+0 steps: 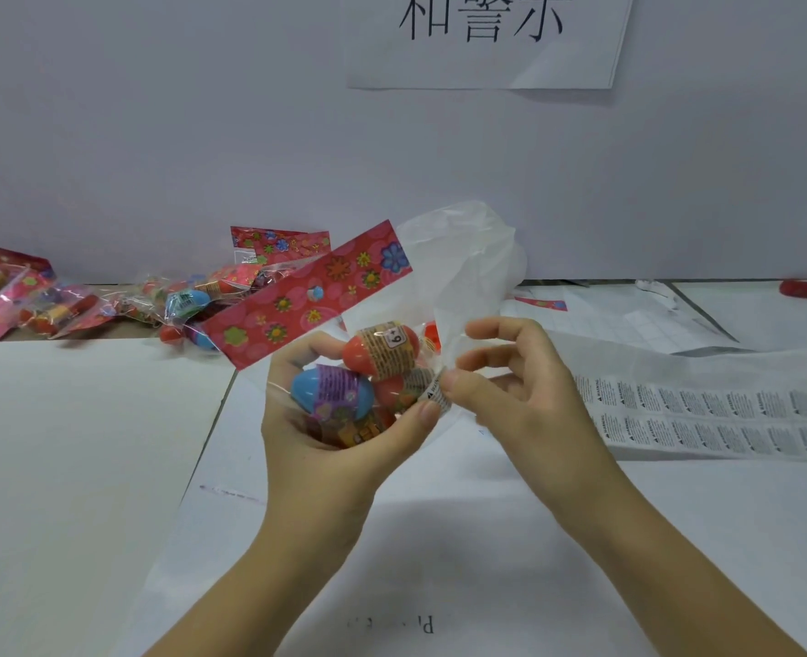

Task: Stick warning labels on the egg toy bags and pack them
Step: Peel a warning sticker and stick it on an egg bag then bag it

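In the head view, the left hand (325, 448) cups the egg toy bag (333, 388) from below with its fingers curled round it, probably to keep the clear side steady. The right hand (510, 391) pinches a small warning label (437, 395) against that side, its other fingers spread clear. The label sheet (724, 410) lies right of the right hand, handy for peeling. More bags (178, 301) wait beyond the left hand.
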Tool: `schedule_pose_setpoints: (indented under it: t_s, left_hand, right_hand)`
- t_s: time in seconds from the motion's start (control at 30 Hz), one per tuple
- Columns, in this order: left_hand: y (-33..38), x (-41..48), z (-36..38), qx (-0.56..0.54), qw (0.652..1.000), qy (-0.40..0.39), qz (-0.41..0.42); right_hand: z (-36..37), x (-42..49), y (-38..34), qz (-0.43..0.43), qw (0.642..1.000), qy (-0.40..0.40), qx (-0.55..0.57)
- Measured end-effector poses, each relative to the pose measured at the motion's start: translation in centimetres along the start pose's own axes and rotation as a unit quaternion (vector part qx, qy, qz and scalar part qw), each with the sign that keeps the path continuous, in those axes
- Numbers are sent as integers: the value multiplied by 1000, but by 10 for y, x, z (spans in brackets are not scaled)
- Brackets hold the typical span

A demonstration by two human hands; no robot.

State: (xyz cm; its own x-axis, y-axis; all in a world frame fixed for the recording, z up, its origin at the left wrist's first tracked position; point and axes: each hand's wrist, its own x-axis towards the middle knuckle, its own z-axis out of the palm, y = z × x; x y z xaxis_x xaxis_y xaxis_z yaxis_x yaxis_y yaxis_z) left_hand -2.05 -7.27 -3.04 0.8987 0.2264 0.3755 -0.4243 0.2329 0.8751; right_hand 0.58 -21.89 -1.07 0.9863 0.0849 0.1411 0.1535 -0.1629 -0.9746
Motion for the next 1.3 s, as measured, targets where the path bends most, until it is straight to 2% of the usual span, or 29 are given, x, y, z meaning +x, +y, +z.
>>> schedule_pose_setpoints:
  t_s: [0.13,0.23,0.33,0.47,0.6,0.8,0.93,1.07,1.2,1.3]
  left_hand:
    - [0,4,-3,-38,998,23,-42]
    - [3,6,-5,-73,994,-4,-85]
    - [5,6,-5,-63,992,-42,-103]
    - [5,7,-5,-52,989,-36,-137]
    - [5,8,-8,-68,983,-41,-166]
    - [10,10,-5,-75,978,-19,-193]
    - [9,11,-5,-65,976,21,-206]
    - [7,13,-7,-49,975,37,-212]
    - [6,14,-9,-66,968,51,-235]
    - [9,14,-8,-101,963,51,-244]
  right_hand:
    - [-3,5,-4,3,996,45,79]
    - [-4,2,-8,12,989,-32,142]
    - [1,-3,-7,-12,994,-85,73]
    - [3,-4,-5,-47,997,-50,43]
    - [4,-4,-4,-48,997,-36,41]
    - [3,-3,-2,-86,995,-52,7]
    - [4,-1,2,-41,998,-36,23]
    - [6,2,6,18,996,-88,15]
    - [7,7,7,75,982,-105,138]
    - [6,8,9,88,974,-99,186]
